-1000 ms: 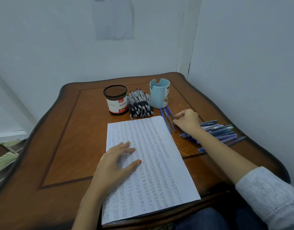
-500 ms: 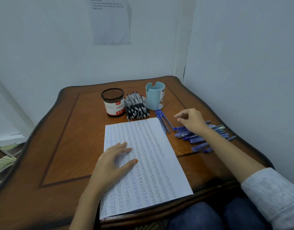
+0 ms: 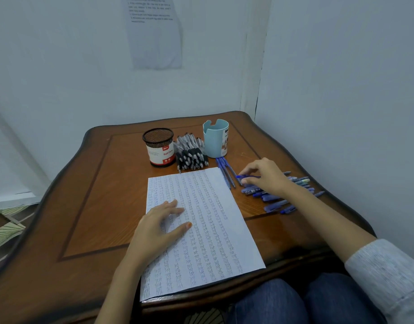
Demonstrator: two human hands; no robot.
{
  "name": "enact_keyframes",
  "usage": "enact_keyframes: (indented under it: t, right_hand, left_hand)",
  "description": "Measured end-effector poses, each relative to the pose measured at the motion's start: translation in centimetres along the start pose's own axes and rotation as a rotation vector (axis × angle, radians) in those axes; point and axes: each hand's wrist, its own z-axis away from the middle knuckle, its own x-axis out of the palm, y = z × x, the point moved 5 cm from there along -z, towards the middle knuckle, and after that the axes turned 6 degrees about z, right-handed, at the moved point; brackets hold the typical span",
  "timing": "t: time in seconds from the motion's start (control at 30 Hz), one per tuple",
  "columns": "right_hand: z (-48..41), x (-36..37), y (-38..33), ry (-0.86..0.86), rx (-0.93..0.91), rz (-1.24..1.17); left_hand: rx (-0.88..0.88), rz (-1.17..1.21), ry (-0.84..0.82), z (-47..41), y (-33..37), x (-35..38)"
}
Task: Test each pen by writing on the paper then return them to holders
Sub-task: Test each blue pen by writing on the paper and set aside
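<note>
We see the right grip (image 3: 269, 176) pinching a slim blue plastic pen (image 3: 244, 176) at the edge of the loose pile of blue pens (image 3: 275, 203) on the brown wooden counter (image 3: 96, 206); the left grip (image 3: 158, 226) lies spread flat on the white handwritten sheet of paper (image 3: 215, 230).

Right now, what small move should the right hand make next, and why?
Probably lift the blue pen and carry it to the paper to test it: the right hand pinches it beside the pile of blue pens, and the left hand lies flat on the sheet, steadying it.
</note>
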Motion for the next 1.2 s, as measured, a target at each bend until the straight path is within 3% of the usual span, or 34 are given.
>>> enact_keyframes:
  t: [0.23,0.37,0.6,0.9,1.07,1.2]
  right_hand:
    - [1.3,-2.5,-5.4,0.213,-0.269,-0.124]
    - [2.1,-3.7,-7.7,0.398,-0.31,-0.205]
    - [3.9,-2.2,-8.4,0.222,-0.008,-0.891]
    - [5.4,0.7,-6.7,0.147,0.267,-1.067]
    - [6.2,2.9,-5.7,-0.093,0.585,-1.784]
    - [6.5,4.2,-4.9,-0.135,0.625,-1.633]
  left_hand:
    - [0.004,0.008,0.0,0.0,-0.3,0.1]
    - [0.002,0.009,-0.005,0.0,-0.3,0.1]
    - [0.0,0.007,-0.016,0.1,-0.3,0.2]
    - [0.009,0.0,-0.012,0.1,-0.4,0.2]
    - [0.006,-0.003,-0.013,0.1,-0.4,0.2]
    - [0.005,0.001,-0.011,0.2,-0.2,0.1]
